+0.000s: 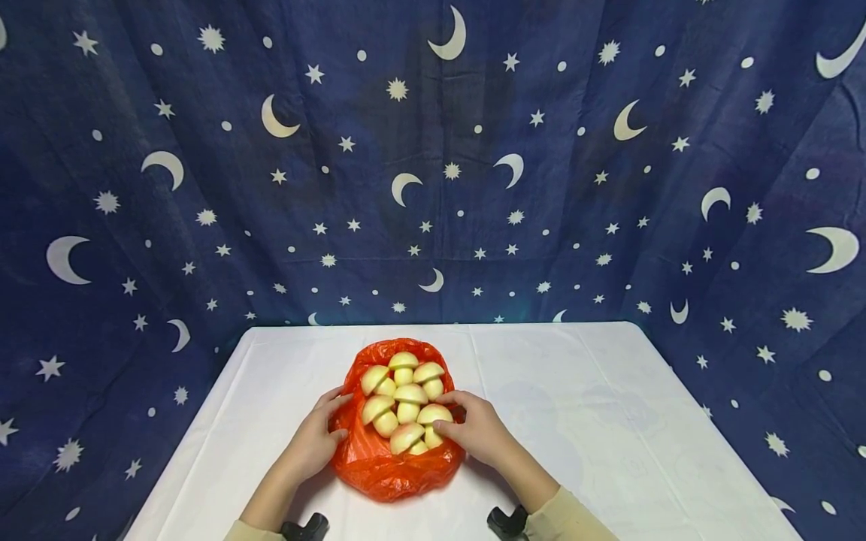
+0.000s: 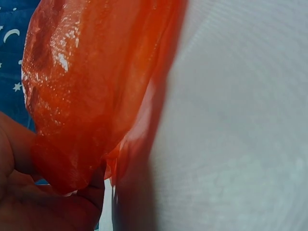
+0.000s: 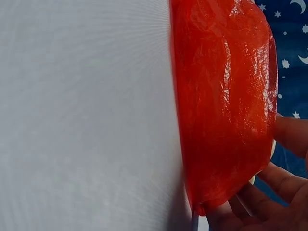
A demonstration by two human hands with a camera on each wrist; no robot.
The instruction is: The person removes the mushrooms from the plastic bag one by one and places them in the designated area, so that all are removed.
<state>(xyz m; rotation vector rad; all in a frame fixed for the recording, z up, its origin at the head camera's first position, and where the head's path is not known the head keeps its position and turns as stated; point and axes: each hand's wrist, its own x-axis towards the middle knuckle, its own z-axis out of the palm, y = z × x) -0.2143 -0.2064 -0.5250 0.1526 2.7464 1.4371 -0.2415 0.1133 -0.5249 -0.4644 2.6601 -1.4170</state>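
The left hand [image 1: 313, 442] curls its fingers over the left rim of the orange plastic bag [image 1: 379, 467] in the head view, while the right hand [image 1: 476, 430] holds the right rim, fingertips against the pale apple pieces [image 1: 404, 402] heaped inside; the bag sits on the white table [image 1: 609, 421]. The left wrist view shows the fingers [image 2: 19, 159] pinching the bag's film [image 2: 91, 86]. The right wrist view shows fingers [image 3: 284, 180] curled around the bag's edge [image 3: 226, 106].
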